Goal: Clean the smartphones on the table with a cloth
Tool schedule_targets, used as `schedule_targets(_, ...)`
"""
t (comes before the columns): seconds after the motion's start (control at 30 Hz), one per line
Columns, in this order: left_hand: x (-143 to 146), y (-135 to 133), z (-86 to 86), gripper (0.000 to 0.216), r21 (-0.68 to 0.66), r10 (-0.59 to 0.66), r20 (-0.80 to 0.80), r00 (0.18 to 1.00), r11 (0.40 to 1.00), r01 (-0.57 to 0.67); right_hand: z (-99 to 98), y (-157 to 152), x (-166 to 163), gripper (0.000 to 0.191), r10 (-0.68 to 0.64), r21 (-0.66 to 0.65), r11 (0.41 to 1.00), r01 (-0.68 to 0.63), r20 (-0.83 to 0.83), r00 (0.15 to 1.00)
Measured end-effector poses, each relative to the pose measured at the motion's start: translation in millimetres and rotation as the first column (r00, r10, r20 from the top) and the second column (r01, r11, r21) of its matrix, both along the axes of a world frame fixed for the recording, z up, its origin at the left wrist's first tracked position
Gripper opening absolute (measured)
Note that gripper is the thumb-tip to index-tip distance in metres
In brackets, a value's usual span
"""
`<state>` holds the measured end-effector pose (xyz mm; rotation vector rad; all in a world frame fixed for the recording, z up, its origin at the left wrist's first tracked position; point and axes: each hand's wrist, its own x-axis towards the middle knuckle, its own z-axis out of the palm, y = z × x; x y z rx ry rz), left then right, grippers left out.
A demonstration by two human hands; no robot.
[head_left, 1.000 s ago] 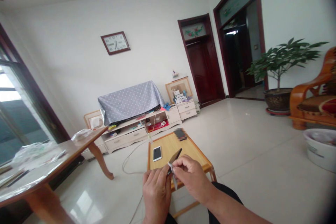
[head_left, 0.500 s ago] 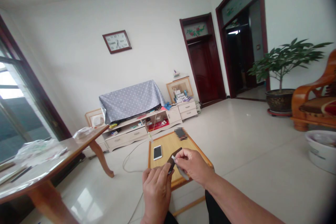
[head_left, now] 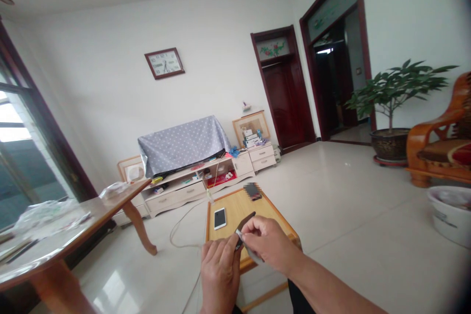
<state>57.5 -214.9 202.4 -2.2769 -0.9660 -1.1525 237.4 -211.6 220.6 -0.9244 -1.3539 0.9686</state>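
Observation:
My left hand is closed around the near end of a dark, flat, narrow object, whose exact kind I cannot make out. The object is tilted, its far end pointing up and right above a small wooden table. Pinched in my right hand is a light grey cloth. One part of it touches the dark object's face and the rest hangs below my fingers. Just beyond my hands, a white smartphone with a dark screen lies on the table.
At the table's far edge are a pixelated dark item and a small clear bottle. A cable runs across the floor. To the left stands a larger table with plastic bags; a white bucket is at right.
My right hand has slid the cloth slightly down and left along the dark object, closer to my left hand. My left hand keeps its grip. The whole view has tilted up a little.

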Motion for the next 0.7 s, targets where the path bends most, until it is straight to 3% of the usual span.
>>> schedule_targets(0.1, -0.2, -1.4, -0.2, 0.028, -0.009, -0.018, 0.012, 1.0, 1.0, 0.018, -1.7, 2.2, 2.7, 0.01, 0.027, -0.012, 1.0, -0.027, -0.001, 1.0)
schedule_targets(0.3, 0.7, -3.0, 0.6, 0.026, -0.024, -0.04, 0.026, 0.999, 0.999, 0.04, -6.1, 17.4, 13.9, 0.015, -0.08, -0.067, 0.995, 0.079, -0.009, 0.997)
schedule_targets(0.53, 2.5, -3.6, 0.0, 0.029, -0.048, -0.065, 0.051, 0.997, 0.997, 0.068, -7.9, 12.3, 14.5, 0.017, 0.011, -0.048, 0.999, -0.013, -0.033, 0.999)
schedule_targets(0.7, 3.7, -6.4, 2.9, 0.027, -0.046, -0.1, 0.072, 0.992, 0.994, 0.103, -15.8, 34.2, 31.2, 0.023, -0.114, -0.129, 0.986, 0.107, -0.046, 0.992)
